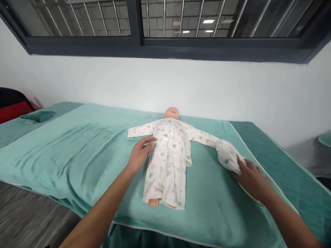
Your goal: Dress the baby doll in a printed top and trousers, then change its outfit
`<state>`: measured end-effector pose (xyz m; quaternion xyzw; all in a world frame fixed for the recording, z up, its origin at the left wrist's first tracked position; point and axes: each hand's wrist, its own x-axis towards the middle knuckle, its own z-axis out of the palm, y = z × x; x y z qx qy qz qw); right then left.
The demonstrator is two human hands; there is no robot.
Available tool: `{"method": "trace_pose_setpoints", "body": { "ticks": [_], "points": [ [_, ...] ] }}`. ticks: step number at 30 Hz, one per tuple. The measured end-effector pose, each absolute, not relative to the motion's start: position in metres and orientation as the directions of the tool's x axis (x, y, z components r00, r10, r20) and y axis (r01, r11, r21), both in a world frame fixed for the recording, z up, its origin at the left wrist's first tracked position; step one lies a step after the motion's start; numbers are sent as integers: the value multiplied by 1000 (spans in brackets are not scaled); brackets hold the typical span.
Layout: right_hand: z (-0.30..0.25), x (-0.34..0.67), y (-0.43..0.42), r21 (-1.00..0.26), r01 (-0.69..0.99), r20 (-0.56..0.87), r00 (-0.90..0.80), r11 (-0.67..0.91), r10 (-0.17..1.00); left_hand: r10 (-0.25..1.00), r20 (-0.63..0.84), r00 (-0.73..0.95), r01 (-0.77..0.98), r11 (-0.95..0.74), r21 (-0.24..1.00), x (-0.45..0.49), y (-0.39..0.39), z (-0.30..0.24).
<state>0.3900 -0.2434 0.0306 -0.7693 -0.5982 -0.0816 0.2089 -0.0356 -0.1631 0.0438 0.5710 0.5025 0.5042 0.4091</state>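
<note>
A baby doll (pixel 171 112) lies on its back, its head toward the wall. It wears a white printed button-front shirt (pixel 171 134) and matching pants (pixel 165 179), with a foot showing at one cuff. Both sleeves stretch out sideways. My left hand (pixel 140 153) is at the shirt's left edge, thumb and forefinger slightly apart and seemingly touching it. On the right, my right hand (pixel 252 177) grips a bunched white printed cloth (pixel 227 156), which lies against the end of the right sleeve. Its exact kind is unclear.
A light green sheet (pixel 98 148) covers the bed, with darker green cloth (pixel 287 172) on the right. A folded green cloth (pixel 38 116) and a red and black bag (pixel 12 105) sit at far left. Behind are a white wall (pixel 103 82) and a barred window (pixel 165 44).
</note>
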Motion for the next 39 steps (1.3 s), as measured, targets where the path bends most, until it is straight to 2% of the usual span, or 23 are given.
{"method": "trace_pose_setpoints", "body": {
  "ticks": [2,3,5,7,9,12,14,16,18,21,25,28,31,35,37,39],
  "points": [
    [23,390,-246,-145,967,278,243,-209,930,977,215,10,255,-211,944,-27,-144,39],
    [26,382,-248,-125,970,289,238,-210,927,967,254,23,292,-249,923,-22,-134,37],
    [40,353,-248,-143,980,409,189,-142,893,939,343,41,346,-335,876,-11,-113,36],
    [56,314,-238,-242,967,499,55,79,865,913,404,55,382,-393,837,1,-90,39],
    [66,273,-212,-421,863,486,-43,277,873,908,407,100,417,-410,812,12,-67,46],
    [66,221,-147,-609,695,443,-101,382,891,914,349,207,458,-406,791,27,-35,59],
    [65,195,-99,-705,630,417,-3,326,909,919,319,231,467,-392,793,34,-19,64],
    [66,177,-58,-749,635,342,128,188,931,919,319,230,459,-391,798,37,-7,64],
    [71,168,-30,-715,694,252,147,81,957,906,351,236,433,-421,797,38,1,58],
    [76,169,-10,-630,777,170,125,10,977,891,386,239,407,-453,793,35,8,48],
    [74,183,-1,-587,809,133,52,36,990,872,400,284,478,-490,729,32,8,45],
    [74,187,3,-644,764,131,43,52,990,866,386,316,547,-499,672,33,7,48],
    [76,185,3,-728,686,104,112,-1,988,872,368,323,576,-490,655,32,6,52],
    [73,182,0,-864,502,142,305,-32,942,873,358,332,546,-488,681,30,0,55],
    [68,181,-2,-894,447,164,391,-31,906,861,378,339,509,-506,696,29,-3,55],
    [61,182,-5,-895,445,243,418,36,876,845,418,333,463,-532,709,27,-8,55]
  ]
}}
